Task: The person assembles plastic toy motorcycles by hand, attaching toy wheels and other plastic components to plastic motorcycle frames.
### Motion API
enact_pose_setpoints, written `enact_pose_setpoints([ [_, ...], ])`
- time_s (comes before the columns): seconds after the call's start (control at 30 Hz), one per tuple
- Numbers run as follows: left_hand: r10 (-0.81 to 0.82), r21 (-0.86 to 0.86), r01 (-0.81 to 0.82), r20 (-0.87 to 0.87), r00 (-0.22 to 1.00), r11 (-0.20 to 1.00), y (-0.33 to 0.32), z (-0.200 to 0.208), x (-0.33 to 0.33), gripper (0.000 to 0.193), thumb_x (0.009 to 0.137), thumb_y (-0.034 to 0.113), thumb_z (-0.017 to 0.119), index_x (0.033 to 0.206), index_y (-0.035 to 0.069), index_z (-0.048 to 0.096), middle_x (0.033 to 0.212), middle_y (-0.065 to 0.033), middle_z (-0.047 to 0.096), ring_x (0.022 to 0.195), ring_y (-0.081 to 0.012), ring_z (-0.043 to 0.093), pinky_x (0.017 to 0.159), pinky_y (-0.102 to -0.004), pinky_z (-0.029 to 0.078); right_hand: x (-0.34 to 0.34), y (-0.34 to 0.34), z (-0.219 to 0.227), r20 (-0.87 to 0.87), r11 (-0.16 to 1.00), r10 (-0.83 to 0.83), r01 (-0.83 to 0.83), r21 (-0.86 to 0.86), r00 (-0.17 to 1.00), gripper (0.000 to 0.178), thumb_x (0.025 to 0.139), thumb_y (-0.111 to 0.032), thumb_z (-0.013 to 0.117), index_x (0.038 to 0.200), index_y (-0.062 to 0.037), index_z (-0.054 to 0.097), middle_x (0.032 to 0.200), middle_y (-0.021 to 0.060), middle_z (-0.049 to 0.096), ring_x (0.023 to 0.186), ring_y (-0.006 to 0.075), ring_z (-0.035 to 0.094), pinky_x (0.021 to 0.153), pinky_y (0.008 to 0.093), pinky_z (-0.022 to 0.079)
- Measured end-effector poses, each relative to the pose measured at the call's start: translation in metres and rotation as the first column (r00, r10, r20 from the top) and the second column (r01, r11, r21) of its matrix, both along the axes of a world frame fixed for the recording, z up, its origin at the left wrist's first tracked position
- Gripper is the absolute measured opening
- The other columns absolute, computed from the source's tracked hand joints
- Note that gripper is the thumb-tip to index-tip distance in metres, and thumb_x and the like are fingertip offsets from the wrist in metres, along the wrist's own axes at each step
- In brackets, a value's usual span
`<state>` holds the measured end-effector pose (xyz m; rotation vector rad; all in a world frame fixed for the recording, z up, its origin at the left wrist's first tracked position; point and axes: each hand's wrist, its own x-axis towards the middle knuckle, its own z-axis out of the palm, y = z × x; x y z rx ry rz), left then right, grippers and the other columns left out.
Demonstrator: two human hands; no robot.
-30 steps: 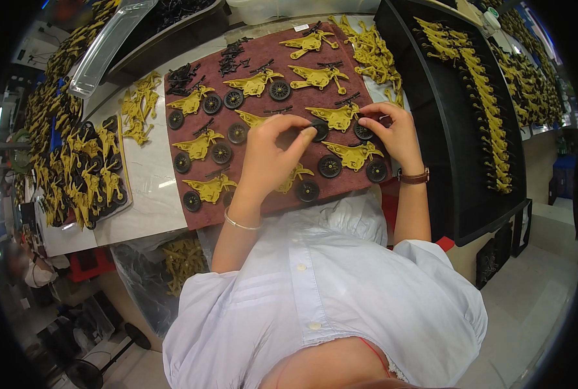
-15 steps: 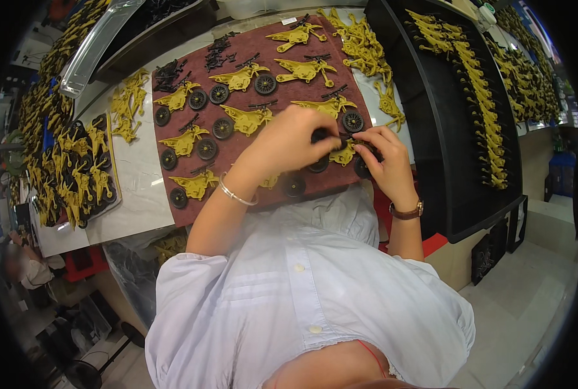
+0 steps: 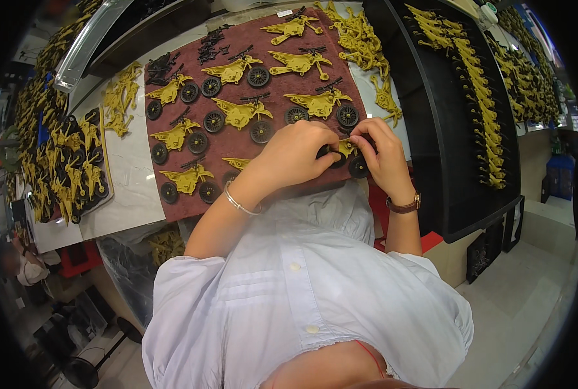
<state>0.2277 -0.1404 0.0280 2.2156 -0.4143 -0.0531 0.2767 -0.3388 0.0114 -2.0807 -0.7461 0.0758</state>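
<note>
Just above and right of the frame's centre, I saw the left hand point(image 3: 300, 152) with thumb and fingertips drawn together beside a yellow motorcycle body point(image 3: 348, 148); the curled fingers hid their inner side, and I could not tell what, if anything, they gripped. The right hand point(image 3: 381, 152) had thumb and index finger brought close at the same body (whether they pinched it or a smaller part, I could not tell from my remote post). That body, largely covered, showed over the maroon mat point(image 3: 227, 146), with a black wheel point(image 3: 358, 167) below the right fingertips. Directly above, a second yellow body point(image 3: 318, 102) lay near two wheels. The mat rested on a white counter point(image 3: 133, 170). Small black parts point(image 3: 214, 45) lay toward the mat's upper left, a heap of yellow frames point(image 3: 360, 39) at upper right, and a black tray point(image 3: 446, 149) stood at right, bearing a row of yellow pieces point(image 3: 480, 97).
</note>
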Motion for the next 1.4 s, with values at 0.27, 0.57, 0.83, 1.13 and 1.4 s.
enact_pose_setpoints([
  [0.27, -0.001, -0.036, 0.002, 0.014, 1.0, 0.999, -0.003, -0.007, 0.0, 0.016, 0.076, 0.013, 0.066, 0.086, 0.0, 0.064, 0.089, -0.0162, 0.063, 0.082, -0.0367, 0.06, 0.071, -0.0422, 0.048, 0.004, -0.006, -0.002, 0.22, 0.997, 0.029, -0.012, -0.076, 0.975, 0.008, 0.08, -0.003, 0.064, 0.087, -0.0005, 0.06, 0.087, 0.0092, 0.059, 0.083, 0.0285, 0.056, 0.073, 0.0364, 0.045],
  [0.57, 0.004, 0.007, -0.003, -0.017, 1.0, 1.0, -0.008, -0.013, 0.003, 0.017, 0.076, 0.012, 0.065, 0.088, 0.001, 0.065, 0.096, -0.0156, 0.062, 0.087, -0.0367, 0.06, 0.075, -0.043, 0.049, -0.001, -0.01, -0.004, 0.342, 0.989, 0.079, -0.031, -0.142, 0.936, 0.014, 0.078, -0.003, 0.065, 0.092, -0.0026, 0.064, 0.094, 0.0077, 0.061, 0.09, 0.0269, 0.057, 0.078, 0.0371, 0.045],
  [0.83, 0.025, -0.005, -0.025, 0.026, 0.999, 1.0, -0.008, -0.018, 0.003, 0.017, 0.075, 0.011, 0.065, 0.088, 0.0, 0.066, 0.099, -0.0163, 0.063, 0.089, -0.0366, 0.061, 0.076, -0.0421, 0.05, -0.022, -0.007, 0.003, 0.467, 0.949, 0.095, 0.061, -0.309, 0.879, 0.026, 0.074, -0.003, 0.065, 0.1, -0.0035, 0.067, 0.098, 0.0062, 0.061, 0.092, 0.0241, 0.057, 0.078, 0.0363, 0.043],
  [1.13, 0.043, -0.025, -0.041, 0.054, 0.998, 0.999, -0.007, -0.019, 0.003, 0.016, 0.073, 0.012, 0.067, 0.086, 0.002, 0.067, 0.091, -0.014, 0.065, 0.084, -0.0338, 0.062, 0.073, -0.0415, 0.05, -0.02, -0.003, -0.004, 0.411, 0.964, 0.013, 0.099, -0.249, 0.912, 0.02, 0.076, -0.004, 0.067, 0.097, -0.0024, 0.067, 0.095, 0.0068, 0.062, 0.089, 0.0238, 0.058, 0.076, 0.0362, 0.043],
  [1.4, 0.029, -0.025, -0.028, 0.021, 0.999, 0.999, -0.008, -0.019, 0.003, 0.017, 0.075, 0.011, 0.065, 0.088, 0.0, 0.066, 0.095, -0.0165, 0.063, 0.087, -0.0368, 0.06, 0.075, -0.0425, 0.049, -0.022, 0.0, -0.019, 0.386, 0.986, -0.102, 0.145, -0.084, 0.917, 0.025, 0.078, -0.007, 0.069, 0.102, -0.0011, 0.067, 0.096, 0.0092, 0.063, 0.085, 0.0264, 0.058, 0.075, 0.0366, 0.045],
])
